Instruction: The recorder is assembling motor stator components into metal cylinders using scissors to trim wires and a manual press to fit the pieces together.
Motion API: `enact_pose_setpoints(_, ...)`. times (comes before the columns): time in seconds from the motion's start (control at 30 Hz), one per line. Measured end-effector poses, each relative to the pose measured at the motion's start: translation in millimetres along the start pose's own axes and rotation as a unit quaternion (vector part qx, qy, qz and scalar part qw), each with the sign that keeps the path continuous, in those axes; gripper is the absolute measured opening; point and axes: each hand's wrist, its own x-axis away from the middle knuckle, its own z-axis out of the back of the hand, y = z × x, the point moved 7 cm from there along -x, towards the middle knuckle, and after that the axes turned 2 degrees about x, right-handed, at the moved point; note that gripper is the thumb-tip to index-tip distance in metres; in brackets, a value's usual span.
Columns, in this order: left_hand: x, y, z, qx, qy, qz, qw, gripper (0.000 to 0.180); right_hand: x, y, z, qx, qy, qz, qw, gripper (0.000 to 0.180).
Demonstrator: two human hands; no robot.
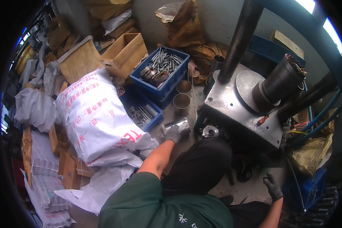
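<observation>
Down on the concrete floor (250,190), beside a heavy press, the left hand (173,133) — gloved in grey — is reaching forward and closing its fingers on a shiny metal cylinder (180,124) that is lying on its side. Just beyond that cylinder, 2 more metal tubes (182,102) are standing upright, open ends up, one behind the other, near the press's base. The right hand (273,187), in a dark glove, is hovering low at the right with its fingers spread and loose, grasping nothing; whether the fingertips are touching the floor I cannot tell.

Between the 2 hands the person's dark trouser knee is filling the middle, and a green sleeve is running up the left arm. Ahead, the press is showing a scuffed steel plate (231,104) with a round disc on it, a dark motor housing (281,81) lying tilted across that disc, and a black column (239,38) rising from the plate's far corner. A small round metal part (210,131) is sitting just under the plate's near edge.

To the left, 2 blue crates are sitting — the farther one (161,72) holding long metal rods, the nearer one (142,112) holding smaller parts. A big white printed sack (95,117) is lying beside them, with cardboard boxes (123,53) behind it.
</observation>
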Motion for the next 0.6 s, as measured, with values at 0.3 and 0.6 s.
enact_pose_setpoints(0.3,-36,27,139,0.444,-0.009,-0.036,0.895,0.061,-1,7,-4,-0.022,-0.032,-0.029,0.999,0.048)
enact_pose_setpoints(0.6,-24,91,120,0.202,-0.177,-0.056,0.962,0.055,7,-2,1,-0.054,-0.019,-0.036,0.998,0.046)
